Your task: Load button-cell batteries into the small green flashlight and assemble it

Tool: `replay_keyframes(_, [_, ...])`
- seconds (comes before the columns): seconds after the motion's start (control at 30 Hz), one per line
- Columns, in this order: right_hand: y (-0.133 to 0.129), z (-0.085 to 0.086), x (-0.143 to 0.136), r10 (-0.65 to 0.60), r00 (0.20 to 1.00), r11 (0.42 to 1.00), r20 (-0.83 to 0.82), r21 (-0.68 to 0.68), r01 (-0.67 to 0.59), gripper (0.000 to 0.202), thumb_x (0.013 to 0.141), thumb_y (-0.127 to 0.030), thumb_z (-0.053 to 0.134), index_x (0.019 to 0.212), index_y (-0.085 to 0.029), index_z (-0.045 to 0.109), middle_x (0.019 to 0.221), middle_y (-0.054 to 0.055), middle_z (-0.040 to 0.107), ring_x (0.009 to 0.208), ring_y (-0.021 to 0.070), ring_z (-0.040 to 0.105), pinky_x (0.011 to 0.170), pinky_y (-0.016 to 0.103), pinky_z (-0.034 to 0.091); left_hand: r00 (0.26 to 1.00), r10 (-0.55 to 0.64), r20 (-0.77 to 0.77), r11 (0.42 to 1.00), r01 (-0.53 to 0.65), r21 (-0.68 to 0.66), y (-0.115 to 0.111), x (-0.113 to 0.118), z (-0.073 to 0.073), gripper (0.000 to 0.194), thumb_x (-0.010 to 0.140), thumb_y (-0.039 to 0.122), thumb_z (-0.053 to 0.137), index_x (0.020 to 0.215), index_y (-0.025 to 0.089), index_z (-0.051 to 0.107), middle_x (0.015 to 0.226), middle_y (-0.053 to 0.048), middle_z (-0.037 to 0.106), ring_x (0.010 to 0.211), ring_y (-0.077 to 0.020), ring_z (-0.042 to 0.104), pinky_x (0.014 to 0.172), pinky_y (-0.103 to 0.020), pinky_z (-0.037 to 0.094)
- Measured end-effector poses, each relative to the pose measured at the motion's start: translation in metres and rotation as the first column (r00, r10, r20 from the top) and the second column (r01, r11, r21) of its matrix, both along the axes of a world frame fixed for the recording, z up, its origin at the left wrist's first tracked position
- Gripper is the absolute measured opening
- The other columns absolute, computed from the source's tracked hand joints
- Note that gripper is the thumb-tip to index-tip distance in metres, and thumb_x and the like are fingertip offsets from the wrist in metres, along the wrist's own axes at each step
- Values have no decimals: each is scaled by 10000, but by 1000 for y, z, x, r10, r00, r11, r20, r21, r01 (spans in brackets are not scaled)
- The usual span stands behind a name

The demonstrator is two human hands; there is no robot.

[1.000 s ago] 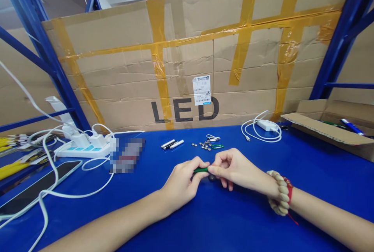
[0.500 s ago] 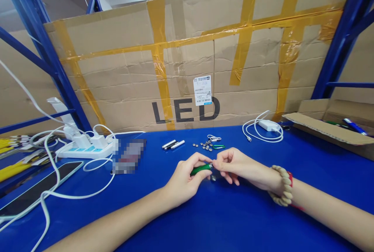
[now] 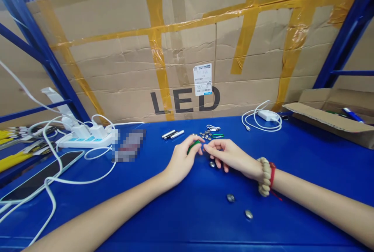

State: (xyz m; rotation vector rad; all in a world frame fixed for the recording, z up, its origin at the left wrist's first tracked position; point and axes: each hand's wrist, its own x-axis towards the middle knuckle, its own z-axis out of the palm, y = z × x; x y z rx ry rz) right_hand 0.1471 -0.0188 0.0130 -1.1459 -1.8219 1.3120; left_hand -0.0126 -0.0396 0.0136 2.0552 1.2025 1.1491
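A: What could go wrong from here?

B: The left hand (image 3: 181, 159) curls round a glossy green, metal-looking cylindrical tube (image 3: 193, 147), largely hidden by the fingers. It leans; if that grip loosened, I'd worry that the tube, or anything loose inside it, could slip out.

A: And the right hand (image 3: 233, 156)?

B: Its thumb and fingertips are drawn close together, just apart from the left hand's fingers. Whether they pinch something small, I cannot tell.

A: Other risks?

B: A round silver metal disc (image 3: 212, 164) lies just beside the right hand's lower fingers, so a careless sweep could knock it. A dark silver metal disc (image 3: 230, 198) and a bright silver metal disc (image 3: 248, 214) lie on the smooth blue surface (image 3: 163, 213), nearer the body than the right hand; a dropped forearm might brush them and send them rolling.

A: What differs from half a second ago?

B: Then the tube's silver end showed, with the right fingertips at it. Now a gap separates the hands, the tube looks steeper, and those two nearer discs have appeared.
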Motion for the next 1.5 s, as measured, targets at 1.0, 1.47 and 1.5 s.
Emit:
replay_keyframes(1.0, [1,15,32,158,868,877,471,336,-342,170,756,-313,581,847,-190,654,731,-5,677,481,83,589,497,179,448,998,25,-55,999,-23,45,-9,5,7,80,796,235,539,789,182,598,815,3,647,763,-145,574,710,-232,432])
replay_keyframes(1.47, [-11,19,24,-65,830,912,554,370,-176,251,690,-402,642,881,-240,646,731,-19,682,609,140,613,534,217,406,998,38,-56,999,-37,10,-11,6,8,86,790,244,543,785,184,605,733,3,643,699,-146,571,686,-248,425])
replay_keyframes(1.5, [-12,20,23,-112,811,894,574,415,-171,236,693,-406,642,870,-251,656,744,-15,684,675,160,620,561,226,403,998,37,-54,999,-36,10,-11,6,8,86,791,243,543,788,185,607,730,4,643,698,-145,572,691,-249,424])
